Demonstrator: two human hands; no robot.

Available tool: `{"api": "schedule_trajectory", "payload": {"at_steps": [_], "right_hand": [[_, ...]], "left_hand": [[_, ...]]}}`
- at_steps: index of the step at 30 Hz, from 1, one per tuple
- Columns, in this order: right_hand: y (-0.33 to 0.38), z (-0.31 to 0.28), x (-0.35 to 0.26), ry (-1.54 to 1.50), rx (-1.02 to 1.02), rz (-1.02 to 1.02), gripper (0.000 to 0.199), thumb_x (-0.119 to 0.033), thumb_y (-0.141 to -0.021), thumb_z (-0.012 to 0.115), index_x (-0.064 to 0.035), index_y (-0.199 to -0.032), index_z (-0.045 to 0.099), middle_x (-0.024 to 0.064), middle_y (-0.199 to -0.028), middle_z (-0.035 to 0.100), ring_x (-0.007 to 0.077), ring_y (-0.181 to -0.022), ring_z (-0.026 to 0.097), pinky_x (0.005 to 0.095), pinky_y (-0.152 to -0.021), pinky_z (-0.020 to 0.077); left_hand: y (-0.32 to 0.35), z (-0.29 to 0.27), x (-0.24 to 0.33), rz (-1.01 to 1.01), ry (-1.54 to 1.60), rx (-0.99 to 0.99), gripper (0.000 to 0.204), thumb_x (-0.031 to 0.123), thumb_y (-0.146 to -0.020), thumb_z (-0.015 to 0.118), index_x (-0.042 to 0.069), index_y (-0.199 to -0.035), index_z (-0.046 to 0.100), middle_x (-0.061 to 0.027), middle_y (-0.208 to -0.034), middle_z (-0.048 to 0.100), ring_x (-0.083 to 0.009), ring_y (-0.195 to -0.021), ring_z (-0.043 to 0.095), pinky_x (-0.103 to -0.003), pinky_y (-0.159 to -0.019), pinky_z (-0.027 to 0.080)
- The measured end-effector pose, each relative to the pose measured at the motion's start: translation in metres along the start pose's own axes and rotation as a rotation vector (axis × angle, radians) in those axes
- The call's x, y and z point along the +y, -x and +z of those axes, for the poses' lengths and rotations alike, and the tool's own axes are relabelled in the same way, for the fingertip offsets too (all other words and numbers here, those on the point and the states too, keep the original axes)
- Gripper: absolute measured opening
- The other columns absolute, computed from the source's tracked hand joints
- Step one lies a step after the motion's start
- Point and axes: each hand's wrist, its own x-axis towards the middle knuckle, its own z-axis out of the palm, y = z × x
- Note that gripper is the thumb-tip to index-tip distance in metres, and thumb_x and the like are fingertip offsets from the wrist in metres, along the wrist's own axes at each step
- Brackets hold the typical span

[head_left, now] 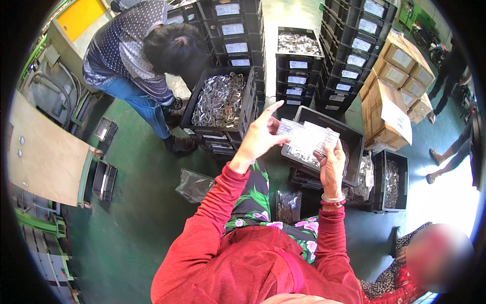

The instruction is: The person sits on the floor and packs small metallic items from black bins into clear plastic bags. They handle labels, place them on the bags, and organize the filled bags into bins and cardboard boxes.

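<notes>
1. I have the left hand (260, 136) pinching the left end of the white paper slips (304, 136), its index finger stretched out toward the far side.
2. I see the right hand (330, 164) gripping the right end of the same slips, thumb on top; a bracelet of red beads (332, 203) circles that wrist.
3. The slips are held up between both hands, overlapping the view of an open black crate (356, 152) with shiny metal parts (304, 155) inside.
4. To the left of the hands I make out another black crate (249, 104), heaped with metal clips (217, 101), and a person (129, 61) in jeans bending beside it.
5. On the far side stand tall stacks of labelled black crates, with cardboard boxes (383, 109) to their right.
6. On the green floor (136, 223) I find a clear plastic bag (195, 185) at left and a bag of dark parts (288, 206) nearer the middle.
7. At right, a smaller black crate (403, 182) holds more metal pieces (391, 177).
</notes>
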Motion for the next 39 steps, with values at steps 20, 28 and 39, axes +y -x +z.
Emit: {"api": "schedule_trajectory", "payload": {"at_steps": [20,28,39], "right_hand": [[0.026,0.085,0.032,0.172,-0.214,-0.173,0.032,-0.011,-0.089,0.046,0.0010,-0.119,0.046,0.0125,-0.111,0.057,0.0230,-0.096,0.060,0.0357,-0.080,0.0513],[0.003,0.015,0.040,0.699,-0.183,-0.034,0.050,-0.036,-0.096,0.041,-0.0043,-0.133,0.034,0.0133,-0.108,0.057,0.0216,-0.095,0.057,0.0339,-0.078,0.0482],[-0.019,-0.051,0.119,1.421,-0.060,-0.631,0.034,-0.006,-0.089,0.046,-0.0035,-0.123,0.048,0.0143,-0.116,0.051,0.0301,-0.108,0.045,0.0409,-0.096,0.0323]], "left_hand": [[0.032,-0.044,-0.006,0.343,-0.174,0.159,0.014,0.008,-0.081,0.064,-0.001,-0.090,0.060,-0.0096,-0.074,0.063,-0.0109,-0.066,0.060,-0.027,-0.061,0.049],[0.040,-0.077,-0.020,0.277,0.329,0.242,0.011,0.007,-0.086,0.060,-0.003,-0.090,0.058,-0.0075,-0.080,0.062,-0.0125,-0.064,0.060,-0.025,-0.053,0.052],[0.042,-0.188,-0.044,0.376,0.016,0.751,0.010,0.007,-0.088,0.057,-0.001,-0.092,0.054,-0.0076,-0.085,0.061,-0.0100,-0.070,0.060,-0.024,-0.056,0.053]]}}
